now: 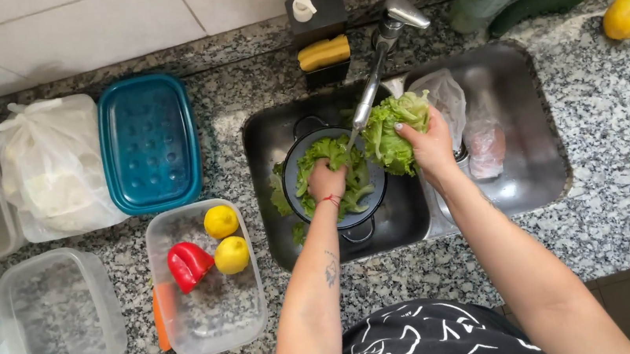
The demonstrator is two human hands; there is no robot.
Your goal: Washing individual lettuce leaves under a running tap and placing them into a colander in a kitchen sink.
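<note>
My left hand (325, 179) reaches down into a dark colander (371, 208) full of green lettuce leaves (338, 153), fingers buried among them. The colander sits in the left basin of a steel sink (414, 217). My right hand (430, 142) grips a bunch of lettuce (391, 130) and holds it up under the spout of the tap (378, 67). I cannot tell whether water is running.
A clear plastic bag (459, 105) lies in the right basin. On the granite counter to the left: a clear tub (213, 323) with two lemons and a red pepper, an empty tub (59, 325), a blue lid (148, 145), a white bag (53, 167). Back right: herbs, cucumber, lemon (625, 17).
</note>
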